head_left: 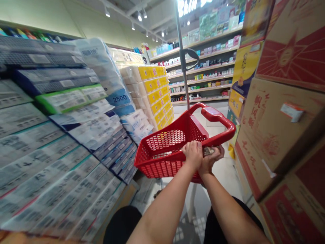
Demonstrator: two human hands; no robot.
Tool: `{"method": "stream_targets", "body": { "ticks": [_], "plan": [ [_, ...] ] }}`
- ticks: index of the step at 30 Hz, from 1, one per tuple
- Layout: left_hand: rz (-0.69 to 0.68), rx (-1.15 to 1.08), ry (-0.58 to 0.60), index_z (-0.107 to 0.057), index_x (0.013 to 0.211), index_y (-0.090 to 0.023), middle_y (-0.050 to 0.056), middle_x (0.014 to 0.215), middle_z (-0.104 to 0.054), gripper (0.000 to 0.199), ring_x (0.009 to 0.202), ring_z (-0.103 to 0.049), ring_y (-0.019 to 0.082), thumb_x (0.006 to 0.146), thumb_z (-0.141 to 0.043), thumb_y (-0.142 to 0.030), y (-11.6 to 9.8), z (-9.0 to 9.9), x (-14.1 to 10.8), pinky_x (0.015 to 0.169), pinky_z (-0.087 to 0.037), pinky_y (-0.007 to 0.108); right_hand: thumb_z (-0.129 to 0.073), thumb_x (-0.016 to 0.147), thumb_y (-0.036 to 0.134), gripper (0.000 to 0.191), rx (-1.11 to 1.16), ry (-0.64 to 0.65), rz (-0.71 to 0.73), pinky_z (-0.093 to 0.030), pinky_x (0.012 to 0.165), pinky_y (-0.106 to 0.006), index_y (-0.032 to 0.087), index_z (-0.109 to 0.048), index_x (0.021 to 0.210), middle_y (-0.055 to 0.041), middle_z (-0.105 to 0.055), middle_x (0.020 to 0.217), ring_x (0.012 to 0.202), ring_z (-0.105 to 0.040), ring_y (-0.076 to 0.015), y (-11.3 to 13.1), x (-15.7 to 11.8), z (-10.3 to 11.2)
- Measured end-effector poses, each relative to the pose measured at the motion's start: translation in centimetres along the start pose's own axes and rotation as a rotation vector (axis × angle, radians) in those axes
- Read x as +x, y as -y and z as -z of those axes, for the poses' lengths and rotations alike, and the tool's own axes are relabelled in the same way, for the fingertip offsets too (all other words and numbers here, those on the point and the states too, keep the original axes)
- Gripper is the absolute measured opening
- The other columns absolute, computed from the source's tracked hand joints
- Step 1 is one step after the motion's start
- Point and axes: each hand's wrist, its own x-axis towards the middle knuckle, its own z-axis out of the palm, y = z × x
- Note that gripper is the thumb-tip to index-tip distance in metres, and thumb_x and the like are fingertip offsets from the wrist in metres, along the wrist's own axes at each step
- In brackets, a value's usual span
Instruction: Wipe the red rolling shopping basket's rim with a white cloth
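Observation:
A red plastic shopping cart (162, 166) with a perforated basket stands tilted in my view, directly before me. My left hand (193, 154) is closed over the near rim of its basket. Close against it, my right hand (212, 158) is wrapped around the same side of the cart, below the red handle (220, 122). A small mottled brown-and-white thing (208, 151) shows between my right hand and the rim; I cannot make out what it is. No goods are visible in the part of the basket that shows.
Stacked packs of paper goods (63, 176) line the left, with yellow-ended tissue packs (157, 98) farther along. Cardboard cartons (275, 125) rise close on the right. A grey pole (183, 67) stands beyond the cart, before shelves (203, 73) of small products.

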Motion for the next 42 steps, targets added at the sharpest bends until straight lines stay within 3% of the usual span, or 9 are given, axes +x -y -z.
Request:
{"method": "stream_targets", "body": {
  "ticks": [3,5,11,20,26,32,35,38,42],
  "plan": [
    [-0.032,-0.025,0.012,-0.054,0.090,-0.024,0.002,0.094,-0.063,0.031,0.095,-0.053,0.018,0.098,-0.024,-0.028,-0.1,-0.2,0.2,0.091,-0.035,0.038,-0.050,0.082,0.022,0.045,0.040,-0.267,-0.109,-0.036,0.100,-0.048,0.017,-0.026,0.119,-0.0244,-0.018,0.134,0.126,-0.029,-0.0316,0.1,0.2,0.3],
    [-0.064,-0.023,0.029,-0.054,0.092,-0.024,0.002,0.095,-0.063,0.032,0.096,-0.053,0.017,0.098,-0.023,-0.027,0.4,-0.1,0.7,0.091,-0.035,0.038,-0.052,0.079,0.021,0.044,0.075,-0.315,-0.095,-0.037,0.100,-0.046,0.018,-0.029,0.116,-0.0227,-0.020,0.134,0.125,-0.031,-0.0302,0.3,0.0,0.3],
    [-0.088,0.056,0.088,-0.055,0.098,-0.023,0.002,0.100,-0.064,0.035,0.100,-0.055,0.016,0.098,-0.020,-0.022,3.6,0.6,2.7,0.092,-0.038,0.034,-0.045,0.086,0.026,0.035,0.171,-0.200,0.057,-0.038,0.101,-0.051,0.015,-0.039,0.119,-0.0195,-0.023,0.136,0.129,-0.030,-0.0289,0.3,-1.3,-0.6],
    [0.033,0.012,0.018,-0.059,0.105,-0.022,0.006,0.113,-0.064,0.035,0.111,-0.055,0.018,0.095,-0.026,-0.024,8.9,3.0,4.9,0.101,-0.040,0.037,-0.039,0.087,0.011,0.032,0.159,-0.071,0.345,-0.051,0.094,-0.040,0.021,-0.060,0.109,-0.0105,-0.049,0.115,0.111,-0.053,-0.0203,1.0,-1.6,-1.4],
    [-0.184,-0.258,-0.098,-0.052,0.125,-0.018,0.008,0.132,-0.054,0.042,0.130,-0.041,0.017,0.097,-0.024,-0.032,9.3,3.8,3.6,0.114,-0.028,0.040,-0.051,0.084,0.008,0.041,0.246,-0.150,0.563,-0.054,0.089,-0.037,0.020,-0.048,0.123,-0.0101,-0.058,0.109,0.107,-0.058,-0.0200,2.8,-0.2,-0.3],
    [-0.144,-0.204,-0.093,-0.047,0.131,-0.019,0.008,0.139,-0.049,0.043,0.137,-0.032,0.020,0.097,-0.025,-0.031,9.8,4.1,3.0,0.115,-0.025,0.045,-0.056,0.085,0.007,0.046,0.394,-0.197,0.603,-0.052,0.094,-0.042,0.020,-0.044,0.127,-0.0124,-0.055,0.124,0.118,-0.054,-0.0221,5.4,2.0,0.0],
    [-0.151,-0.121,-0.069,-0.044,0.134,-0.023,0.005,0.140,-0.049,0.042,0.137,-0.033,0.019,0.097,-0.026,-0.028,10.0,4.3,2.9,0.114,-0.025,0.046,-0.059,0.085,0.010,0.036,0.283,-0.228,0.638,-0.050,0.096,-0.039,0.021,-0.055,0.119,-0.0103,-0.054,0.124,0.120,-0.052,-0.0226,5.8,1.9,-0.7],
    [-0.197,-0.013,-0.060,-0.040,0.138,-0.023,0.004,0.142,-0.046,0.044,0.138,-0.031,0.020,0.094,-0.033,-0.026,9.8,4.5,2.6,0.115,-0.023,0.046,-0.057,0.088,0.012,0.031,0.108,-0.143,0.731,-0.043,0.101,-0.035,0.022,-0.061,0.117,-0.0054,-0.064,0.114,0.118,-0.053,-0.0199,5.3,1.6,-1.0],
    [-0.213,0.140,-0.155,-0.044,0.136,-0.026,-0.001,0.144,-0.044,0.044,0.144,-0.013,0.024,0.093,-0.039,-0.025,9.3,4.6,2.2,0.118,-0.015,0.050,-0.056,0.089,0.013,0.040,-0.015,-0.196,0.711,-0.037,0.103,-0.035,0.025,-0.055,0.127,-0.0025,-0.067,0.116,0.118,-0.051,-0.0180,4.1,1.6,0.0]
  ]
}}
